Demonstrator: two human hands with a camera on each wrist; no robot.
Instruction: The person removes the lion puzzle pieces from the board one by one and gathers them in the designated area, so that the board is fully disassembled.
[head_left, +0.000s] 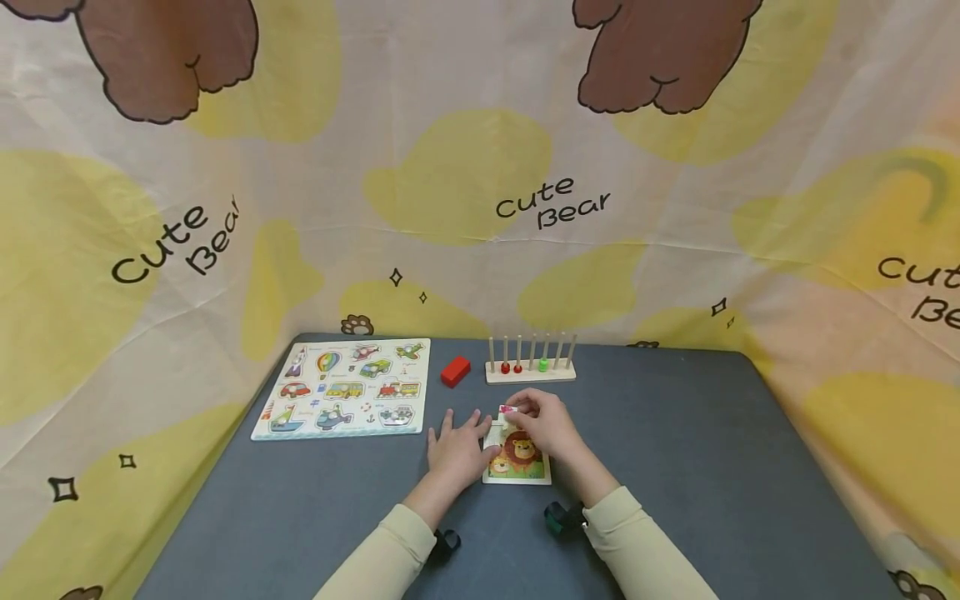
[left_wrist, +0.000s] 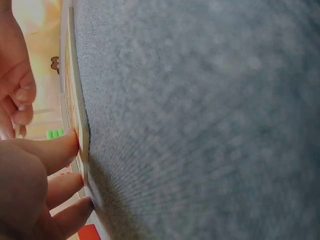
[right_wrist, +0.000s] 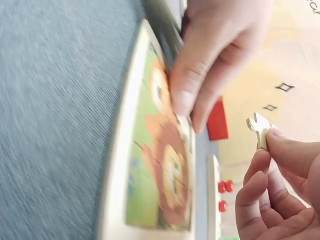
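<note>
A lion jigsaw puzzle point(head_left: 517, 468) in a pale frame lies on the dark table, in front of the person. My left hand point(head_left: 455, 456) rests at its left side, fingers spread; in the left wrist view the thumb point(left_wrist: 62, 150) touches the board. Between thumb and fingertips, my right hand point(head_left: 553, 429) pinches a small jigsaw piece point(right_wrist: 260, 131) with a knobbed edge. That piece is held up over the puzzle's far edge and shows a pink patch in the head view. Part of the lion picture is hidden by the hands.
To the left lies a picture board of vehicles point(head_left: 337, 387). A red block point(head_left: 455, 372) sits beyond the left hand. Behind the puzzle stands a wooden peg rack point(head_left: 531, 375) with red and green beads. A printed cloth point(head_left: 450, 183) hangs along the table's back edge.
</note>
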